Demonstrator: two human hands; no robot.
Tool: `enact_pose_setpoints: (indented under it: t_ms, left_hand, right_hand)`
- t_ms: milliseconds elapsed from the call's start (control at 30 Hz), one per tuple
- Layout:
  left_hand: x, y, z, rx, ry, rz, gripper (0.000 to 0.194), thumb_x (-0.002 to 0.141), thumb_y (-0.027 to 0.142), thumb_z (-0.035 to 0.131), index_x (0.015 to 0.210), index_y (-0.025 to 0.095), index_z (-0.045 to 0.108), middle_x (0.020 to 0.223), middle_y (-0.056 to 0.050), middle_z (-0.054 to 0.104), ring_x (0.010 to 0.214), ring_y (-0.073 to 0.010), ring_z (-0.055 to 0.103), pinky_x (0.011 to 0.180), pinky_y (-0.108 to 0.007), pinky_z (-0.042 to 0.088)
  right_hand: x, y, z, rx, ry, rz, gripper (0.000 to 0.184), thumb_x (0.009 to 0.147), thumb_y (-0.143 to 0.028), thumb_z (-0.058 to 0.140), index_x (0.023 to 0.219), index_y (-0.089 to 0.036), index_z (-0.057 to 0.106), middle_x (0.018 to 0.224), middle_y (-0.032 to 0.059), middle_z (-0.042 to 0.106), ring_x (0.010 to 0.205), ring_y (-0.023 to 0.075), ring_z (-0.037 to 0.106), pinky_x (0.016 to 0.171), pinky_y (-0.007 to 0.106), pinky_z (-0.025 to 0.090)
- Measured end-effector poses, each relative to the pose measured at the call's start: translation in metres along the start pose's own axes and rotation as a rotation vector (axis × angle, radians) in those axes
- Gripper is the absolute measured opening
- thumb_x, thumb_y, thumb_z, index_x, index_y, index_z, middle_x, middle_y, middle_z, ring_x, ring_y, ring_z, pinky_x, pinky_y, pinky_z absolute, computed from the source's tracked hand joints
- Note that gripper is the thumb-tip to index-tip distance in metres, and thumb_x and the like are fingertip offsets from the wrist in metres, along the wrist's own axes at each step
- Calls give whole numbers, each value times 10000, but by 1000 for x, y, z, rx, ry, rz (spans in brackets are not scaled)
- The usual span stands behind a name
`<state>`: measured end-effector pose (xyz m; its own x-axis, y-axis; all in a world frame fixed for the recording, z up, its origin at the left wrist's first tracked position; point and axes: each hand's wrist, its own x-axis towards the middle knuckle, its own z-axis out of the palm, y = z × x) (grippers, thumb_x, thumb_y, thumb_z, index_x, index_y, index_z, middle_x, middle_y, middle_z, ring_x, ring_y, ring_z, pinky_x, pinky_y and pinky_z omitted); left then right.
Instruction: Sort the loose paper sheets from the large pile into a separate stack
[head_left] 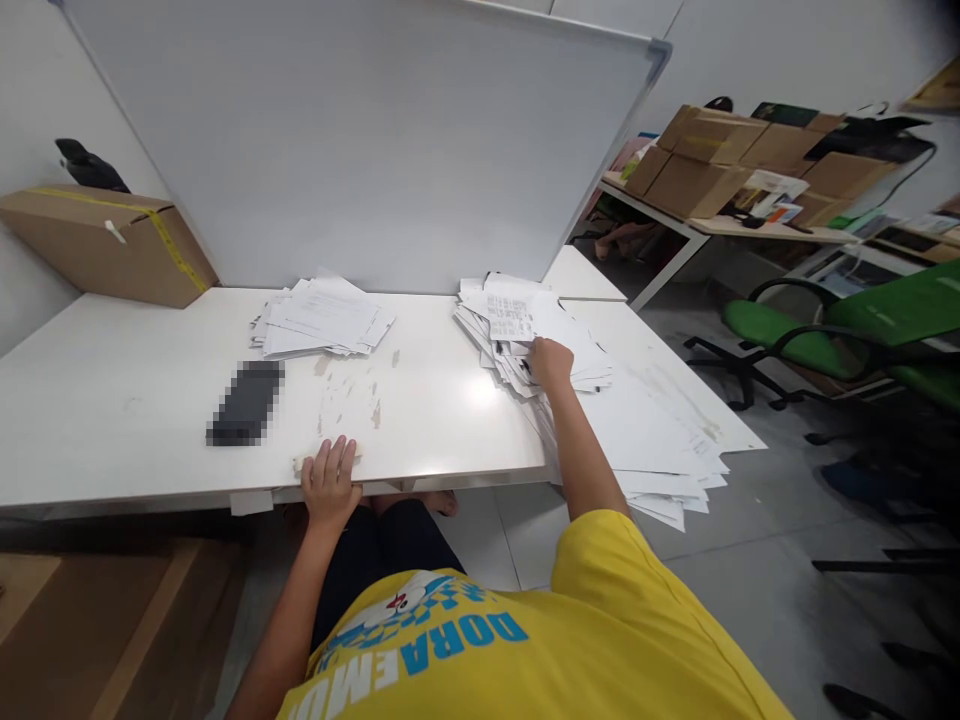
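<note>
My right hand (552, 364) is closed at the front of a messy pile of printed papers (555, 320) on the right side of the table. Its fingertips are hidden, with something small and dark beside them, so what they hold cannot be made out. A sheet with dense print (510, 314) lies on top of that pile, just beyond the hand. Fingers stretched out, my left hand (330, 478) rests on the table's front edge, partly over a small pale strip (349, 456). More loose white sheets (660, 440) spread under and right of my right forearm, some overhanging the edge.
A second paper stack (319, 315) lies at the back left of the white table (442, 400). Nearer stands a blurred dark object (247, 403). A whiteboard (375, 140) and a cardboard box (112, 240) line the back. Green chairs (787, 335) stand to the right.
</note>
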<state>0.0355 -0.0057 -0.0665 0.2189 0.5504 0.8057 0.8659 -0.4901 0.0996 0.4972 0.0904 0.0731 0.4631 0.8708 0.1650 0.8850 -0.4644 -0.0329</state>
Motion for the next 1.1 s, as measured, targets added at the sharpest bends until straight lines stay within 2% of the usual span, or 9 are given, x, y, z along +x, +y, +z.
enact_pose_setpoints:
  t_ms: [133,267,433,567,667,767,867,1000,1100]
  left_hand:
    - [4,7,-7,-53,-40,-40,552,843,208,507,1389,228,583,1356,-111,649,1356,-296,515,1194,-448,185]
    - [16,14,-24,-54,-160,-45,608,835,161,511,1443,196,521,1440,-131,580,1435,-314,424,1220,-479,170]
    - [30,23,-52,-41,-372,11,777,854,182,555,1576,181,270,1605,-153,355,1536,-361,187,1242,-571,107]
    - [37,46,-71,-180,-347,8,960,898,315,621,1607,160,-7,1651,-219,193,1551,-377,40,1224,-632,115]
    - [52,66,-76,-308,-329,-4,988,915,318,611,1597,171,-89,1658,-229,149,1554,-361,30,1223,-614,165]
    - [74,75,-70,-401,-410,95,918,909,230,583,1608,212,-12,1645,-185,244,1557,-340,60,1233,-596,157]
    - [93,79,-59,-515,-505,137,783,876,186,592,1580,239,254,1611,-147,345,1548,-340,151,1239,-586,162]
    - [108,83,-52,-718,-560,51,450,860,183,598,1297,280,645,1490,-110,528,1490,-317,336,1240,-578,195]
    - [110,85,-53,-869,-599,-64,302,853,202,590,1106,269,741,1284,-98,690,1382,-291,505,1251,-566,194]
  right_hand:
    - [-14,6,-2,-13,113,-52,368,980,-148,329,1126,-89,663,1060,193,696,963,261,631,743,325,379]
    - [-48,7,-6,74,373,-120,353,947,-121,358,1107,-108,673,1001,172,702,914,264,619,726,336,403]
    - [-136,-20,2,285,555,-336,317,929,-112,412,1056,-173,696,976,139,723,871,250,646,755,358,476]
    - [-212,-50,19,448,571,-484,302,924,-96,442,1056,-214,687,935,109,739,896,242,682,779,361,507]
    - [-247,-60,27,536,538,-636,296,910,-65,457,1057,-225,658,912,80,738,864,226,685,789,370,509]
    - [-256,-56,32,583,521,-767,272,893,-41,478,1011,-229,635,908,64,737,846,217,681,790,376,514]
    - [-254,-44,36,597,528,-793,263,884,-39,492,991,-236,631,904,61,736,845,218,684,771,377,525]
    - [-253,-31,46,613,536,-743,268,887,-63,498,1015,-250,641,953,70,744,904,234,704,795,401,549]
    - [-255,-26,56,629,544,-634,332,899,-116,509,1177,-259,620,1101,108,732,1032,273,700,868,459,568]
